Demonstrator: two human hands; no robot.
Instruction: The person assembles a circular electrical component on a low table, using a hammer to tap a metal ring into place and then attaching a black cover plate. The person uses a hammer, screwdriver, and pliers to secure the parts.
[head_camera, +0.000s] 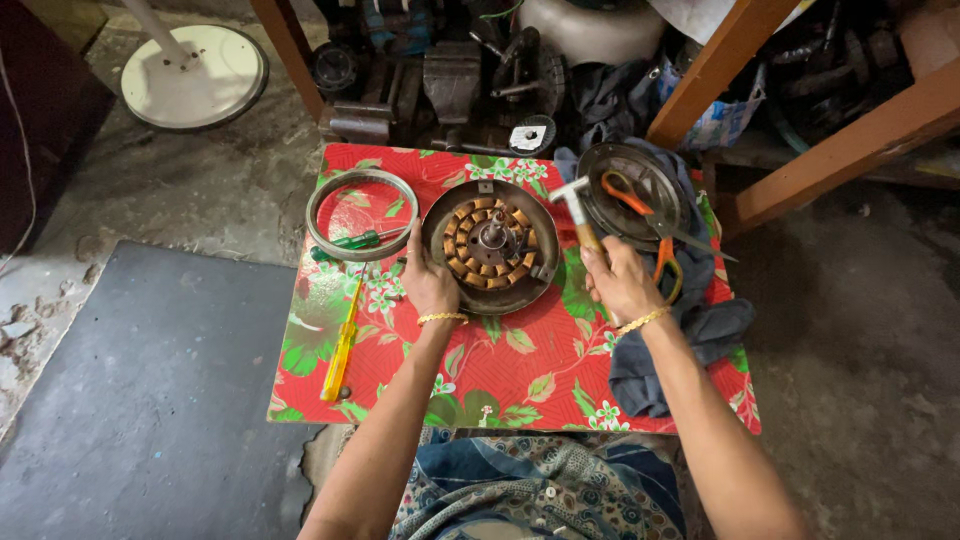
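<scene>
From the head camera, I saw my left hand (430, 283) flat and open against the motor (490, 246) at the middle of the red floral table (520, 370). My right hand (619, 281) gripped a hammer (577, 205), its head just beside the motor's right rim; scissors (655, 225) lay near.

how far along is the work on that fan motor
Done: the motor is opened, copper coils bared; its cover lies apart on the cloth, and a ring is set aside. In hand: the left hand steadies the motor's rim while the right hand grips a hammer beside it. Left: cover and ring are not yet back on; screwdrivers and scissors lie unused.
</scene>
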